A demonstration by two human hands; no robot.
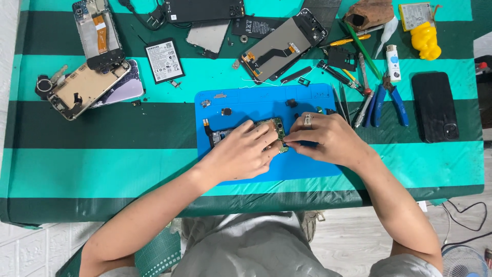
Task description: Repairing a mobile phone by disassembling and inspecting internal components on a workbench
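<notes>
A small green phone circuit board (241,132) lies on a blue work mat (266,100) at the middle of the table. My left hand (245,152) rests on the board's right half, fingers curled over it. My right hand (328,138), with a ring on one finger, meets it from the right and pinches the board's right end at the fingertips. Whether a thin tool sits between the right fingers is hidden. Small loose parts lie on the mat beyond the hands.
Opened phone frames (84,87), a flat battery (164,60) and a screen assembly (279,48) lie at the back. Blue-handled pliers (387,102), screwdrivers (364,84), a lighter (393,62), a yellow figure (425,40) and a black phone (435,106) lie to the right. Striped green cloth (102,149) covers the table.
</notes>
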